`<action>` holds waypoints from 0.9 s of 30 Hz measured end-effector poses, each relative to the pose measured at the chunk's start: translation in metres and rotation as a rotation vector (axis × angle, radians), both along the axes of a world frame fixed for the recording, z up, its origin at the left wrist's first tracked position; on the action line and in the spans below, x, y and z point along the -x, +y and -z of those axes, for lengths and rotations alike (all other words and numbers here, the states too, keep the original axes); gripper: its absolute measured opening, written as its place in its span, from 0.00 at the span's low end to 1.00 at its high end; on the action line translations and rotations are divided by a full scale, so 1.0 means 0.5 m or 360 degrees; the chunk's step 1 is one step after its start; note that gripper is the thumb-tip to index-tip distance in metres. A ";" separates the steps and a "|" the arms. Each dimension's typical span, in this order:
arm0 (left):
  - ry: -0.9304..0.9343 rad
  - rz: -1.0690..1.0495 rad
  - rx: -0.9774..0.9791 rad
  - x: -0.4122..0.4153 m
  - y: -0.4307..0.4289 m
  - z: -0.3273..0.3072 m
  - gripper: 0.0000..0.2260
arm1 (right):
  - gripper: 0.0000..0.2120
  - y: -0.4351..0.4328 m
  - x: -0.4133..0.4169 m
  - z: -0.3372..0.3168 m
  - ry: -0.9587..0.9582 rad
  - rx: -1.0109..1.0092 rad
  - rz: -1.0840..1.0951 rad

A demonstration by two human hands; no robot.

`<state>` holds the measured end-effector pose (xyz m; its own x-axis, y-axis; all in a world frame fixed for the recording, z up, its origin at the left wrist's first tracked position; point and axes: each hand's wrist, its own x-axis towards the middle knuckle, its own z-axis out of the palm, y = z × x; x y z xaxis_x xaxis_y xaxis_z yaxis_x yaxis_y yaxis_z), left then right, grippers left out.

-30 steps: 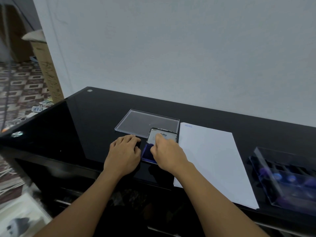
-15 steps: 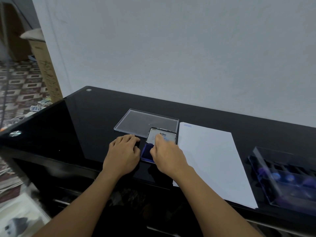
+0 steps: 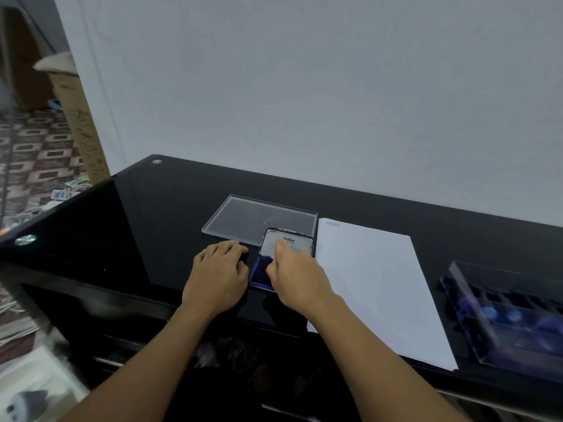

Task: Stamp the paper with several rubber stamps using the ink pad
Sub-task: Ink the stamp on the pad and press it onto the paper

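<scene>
"On the near middle of the black glass worktop point(image 3: 152, 223), what lies between the hands?"

"An Artline ink pad point(image 3: 259, 271), open. Its blue pad faces up and its lid point(image 3: 301, 242) stands tilted up at the far side, with the label toward the camera."

"And the right hand?"

"The right hand point(image 3: 297, 278) is over the right part of the blue pad. Its index fingertip reaches the inner face of the lid and the other fingers curl under. The palm hides that grip, so I cannot tell whether it pinches anything."

"The left one?"

"The left hand point(image 3: 217, 277) rests on the worktop just left of the ink pad, knuckles up and fingers bent down. I cannot tell whether its grip holds anything."

"Where is the paper?"

"The white paper point(image 3: 371, 284) lies flat just right of the ink pad and reaches toward the near edge. A pale blue stamp mark point(image 3: 333, 224) reading AMENDED sits in its far left corner."

"Anything else?"

"A clear shallow tray point(image 3: 259, 219) lies just beyond the ink pad. At the far right, apart from the paper, a clear plastic box point(image 3: 457, 287) holds rubber stamps point(image 3: 487, 313) with blue and purple tops, blurred. Left of the worktop, a tall cardboard box point(image 3: 82, 123) stands on a patterned floor point(image 3: 30, 153)."
</scene>
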<state>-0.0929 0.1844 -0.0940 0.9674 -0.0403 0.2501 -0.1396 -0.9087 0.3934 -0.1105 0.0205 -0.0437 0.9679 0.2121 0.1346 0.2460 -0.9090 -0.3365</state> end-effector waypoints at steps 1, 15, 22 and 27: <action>0.0002 0.0000 0.0000 0.000 0.000 0.000 0.17 | 0.07 0.000 0.001 0.001 -0.0011 0.0006 0.0000; 0.0012 0.0007 -0.0003 -0.001 0.001 0.000 0.17 | 0.06 0.003 -0.014 -0.005 0.0063 0.0027 0.0016; 0.0006 -0.0001 -0.0001 -0.001 0.001 0.003 0.17 | 0.07 0.000 0.004 -0.003 -0.0039 0.0050 0.0012; 0.0004 -0.0003 0.0006 0.000 0.000 0.001 0.18 | 0.07 0.001 0.001 -0.003 -0.0028 0.0054 0.0019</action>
